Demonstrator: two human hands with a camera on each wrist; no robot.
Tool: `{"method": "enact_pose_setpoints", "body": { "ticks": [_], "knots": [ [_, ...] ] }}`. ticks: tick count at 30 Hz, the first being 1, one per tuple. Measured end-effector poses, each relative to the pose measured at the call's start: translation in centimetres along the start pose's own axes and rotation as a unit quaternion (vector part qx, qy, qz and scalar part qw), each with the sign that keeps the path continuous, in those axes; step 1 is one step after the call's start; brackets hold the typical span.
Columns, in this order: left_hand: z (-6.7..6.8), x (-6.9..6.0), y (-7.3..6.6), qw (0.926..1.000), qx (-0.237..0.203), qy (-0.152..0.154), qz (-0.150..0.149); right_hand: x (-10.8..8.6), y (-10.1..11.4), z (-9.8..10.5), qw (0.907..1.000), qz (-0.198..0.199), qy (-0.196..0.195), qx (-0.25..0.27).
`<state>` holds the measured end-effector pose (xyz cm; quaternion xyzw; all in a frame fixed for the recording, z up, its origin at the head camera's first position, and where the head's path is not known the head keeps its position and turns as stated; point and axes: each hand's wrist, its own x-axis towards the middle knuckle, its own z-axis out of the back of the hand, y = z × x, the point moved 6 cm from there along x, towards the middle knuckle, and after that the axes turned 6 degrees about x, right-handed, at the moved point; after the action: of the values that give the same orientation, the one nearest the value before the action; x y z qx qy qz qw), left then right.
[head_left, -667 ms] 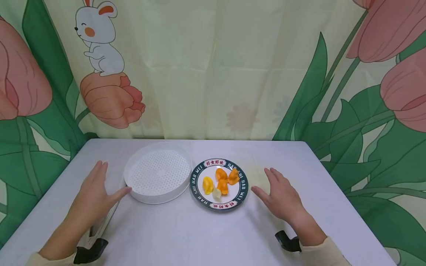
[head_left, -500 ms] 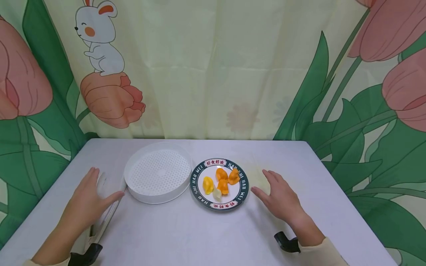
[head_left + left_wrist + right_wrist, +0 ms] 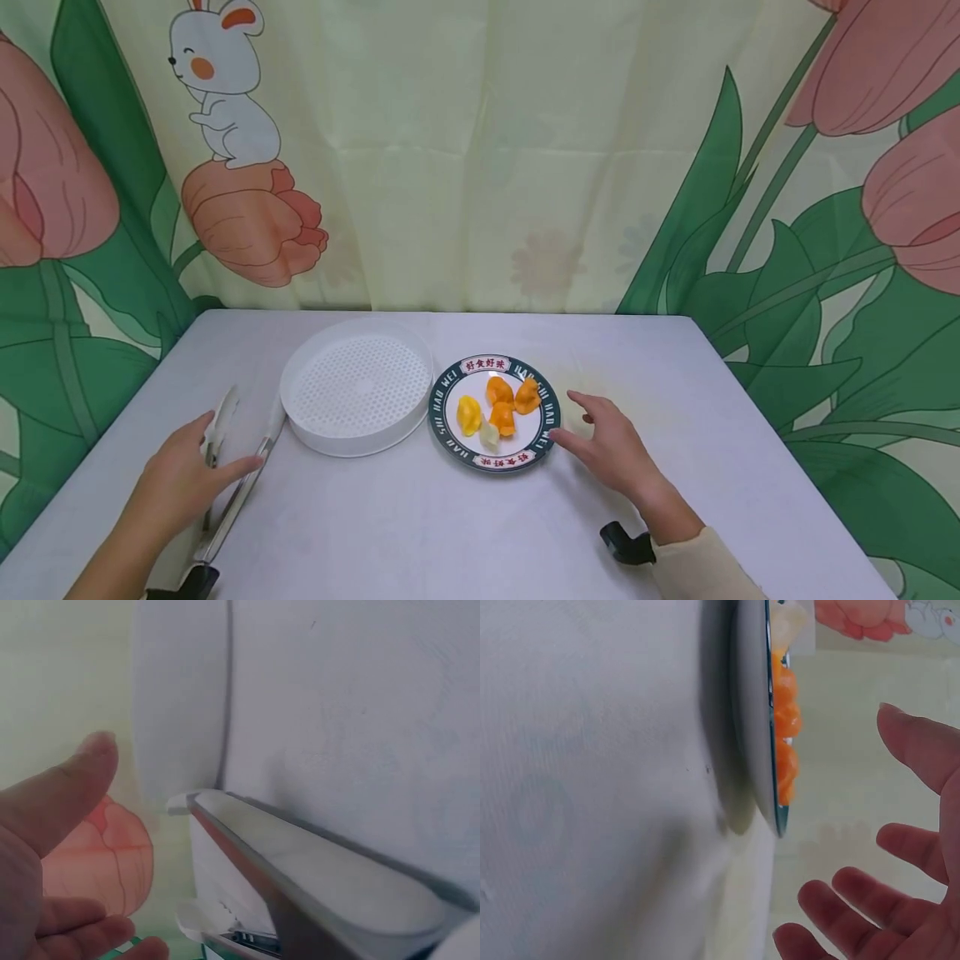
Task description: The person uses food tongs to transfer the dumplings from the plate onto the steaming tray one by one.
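Note:
My left hand hovers over a pair of metal tongs on the table's left side, fingers and thumb spread on either side of it. In the left wrist view the tongs' pale arms run below the thumb, and nothing is gripped. My right hand is by the right rim of a round plate with a dark lettered border. The right wrist view shows its fingers loosely bent and apart from the plate. Several orange and yellow dumpling-like pieces and a pale one lie on the plate.
A round white perforated tray stands just left of the plate, close to its rim. The tongs' far end reaches near the tray's left edge. Behind the white-covered table hangs a curtain printed with tulips and a rabbit.
My left hand has moved down and left from beside the tray, uncovering more of the tongs. My right hand has shifted slightly left, towards the plate's rim.

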<state>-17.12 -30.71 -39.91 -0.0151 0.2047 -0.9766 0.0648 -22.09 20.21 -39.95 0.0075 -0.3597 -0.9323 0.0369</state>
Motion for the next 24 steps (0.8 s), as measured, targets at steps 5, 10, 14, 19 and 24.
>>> {"method": "enact_pose_setpoints", "body": {
  "ticks": [5,10,14,19,24],
  "knots": [
    [-0.9,-0.1,1.0,0.9990,0.003,0.038,0.023,0.5,-0.4,-0.7,0.9989,-0.024,0.011,0.038],
    [-1.8,-0.1,1.6,0.9971,0.006,0.067,0.037,1.1,-0.7,-1.4,0.9965,-0.051,0.024,0.062],
    [-2.2,-0.2,1.6,0.9972,0.007,0.067,0.033,1.4,-0.9,-2.0,0.9951,-0.063,0.032,0.069],
    [-2.4,-0.1,1.8,0.9972,0.011,0.070,0.024,1.7,-1.0,-2.6,0.9945,-0.073,0.035,0.067],
    [-2.4,-0.1,2.6,0.9946,0.024,0.089,0.046,1.8,-1.0,-2.9,0.9941,-0.083,0.035,0.060]
  ]
}}
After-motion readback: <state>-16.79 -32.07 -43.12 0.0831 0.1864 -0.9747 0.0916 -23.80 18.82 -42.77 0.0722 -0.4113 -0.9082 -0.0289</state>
